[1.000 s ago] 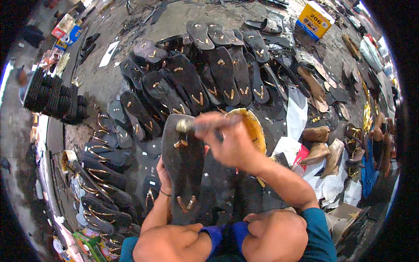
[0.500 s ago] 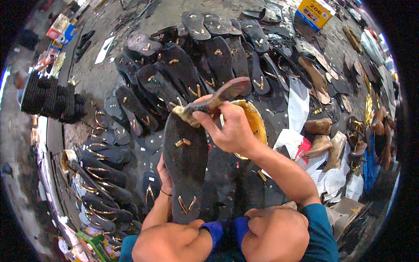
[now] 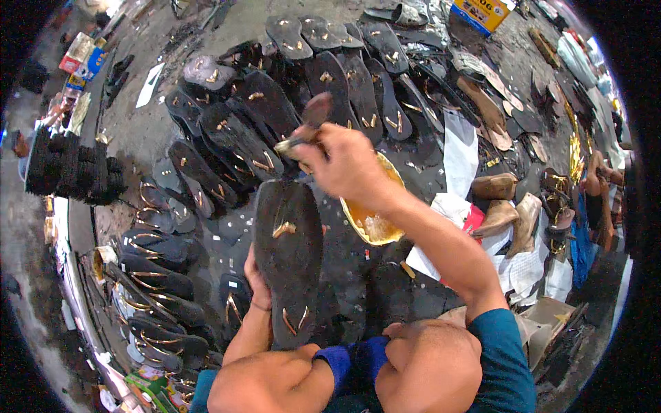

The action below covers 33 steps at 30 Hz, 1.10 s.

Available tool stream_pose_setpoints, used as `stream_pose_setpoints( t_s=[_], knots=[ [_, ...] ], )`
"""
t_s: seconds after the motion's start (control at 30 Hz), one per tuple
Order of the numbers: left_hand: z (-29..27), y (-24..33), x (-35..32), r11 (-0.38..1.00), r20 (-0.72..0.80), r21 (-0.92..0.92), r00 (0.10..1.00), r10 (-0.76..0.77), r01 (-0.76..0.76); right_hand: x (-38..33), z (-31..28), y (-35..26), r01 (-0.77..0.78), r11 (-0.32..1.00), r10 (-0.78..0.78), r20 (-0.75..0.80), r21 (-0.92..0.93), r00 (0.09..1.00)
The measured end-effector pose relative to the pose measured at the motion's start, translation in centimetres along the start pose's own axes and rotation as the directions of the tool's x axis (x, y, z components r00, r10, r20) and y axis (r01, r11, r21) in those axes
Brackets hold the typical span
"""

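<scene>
My left hand grips a black sandal sole from its left side and underneath, most fingers hidden behind it. The sole stands lengthwise in front of my knees, with tan strap ends folded on its face near the far end and a V of them near the close end. My right hand, a little blurred, is closed round a brush with a dark reddish handle and a pale, clotted tip. That tip is beyond the sole's far end, apart from it. Under my right wrist lies a bowl of amber, glue-like stuff.
Many black soles with strap ends lie in overlapping rows beyond my hands. Sandals with gold straps line the left. Wooden shoe lasts and white paper are at the right. A yellow box stands far off.
My right hand has drawn the brush up and away from the sole's far end, where its tip was at the edge. More of the bowl's amber contents shows. The whole view has shifted slightly.
</scene>
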<state>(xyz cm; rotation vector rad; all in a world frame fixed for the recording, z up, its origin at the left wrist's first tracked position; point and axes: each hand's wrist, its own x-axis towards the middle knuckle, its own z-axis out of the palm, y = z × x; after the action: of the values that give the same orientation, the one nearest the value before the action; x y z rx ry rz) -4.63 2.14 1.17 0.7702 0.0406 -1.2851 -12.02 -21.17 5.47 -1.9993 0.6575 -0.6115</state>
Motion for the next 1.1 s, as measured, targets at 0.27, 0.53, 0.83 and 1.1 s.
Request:
stream_pose_setpoints(
  t_s=[0.27,0.53,0.83,1.1],
  knots=[
    [-7.6,4.4,2.0,0.943,-0.087,-0.164,0.956,0.279,-0.290,-13.0,3.3,-4.0,0.224,0.928,-0.333,0.395,0.297,0.856],
    [-7.8,2.0,-7.2,0.989,-0.231,-0.103,0.970,0.081,-0.107,-10.9,-2.2,9.6,-0.206,0.836,0.213,-0.045,-0.508,0.976],
    [-8.4,3.0,-8.4,0.994,-0.413,0.104,0.908,0.068,-0.027,-17.4,-11.7,0.8,-0.137,0.575,0.614,0.315,-0.806,0.724],
    [-4.4,3.6,0.5,0.965,-0.401,0.262,0.911,0.099,0.011,-9.4,-6.8,-4.7,-0.334,0.799,0.302,0.147,0.500,0.942]
  ],
)
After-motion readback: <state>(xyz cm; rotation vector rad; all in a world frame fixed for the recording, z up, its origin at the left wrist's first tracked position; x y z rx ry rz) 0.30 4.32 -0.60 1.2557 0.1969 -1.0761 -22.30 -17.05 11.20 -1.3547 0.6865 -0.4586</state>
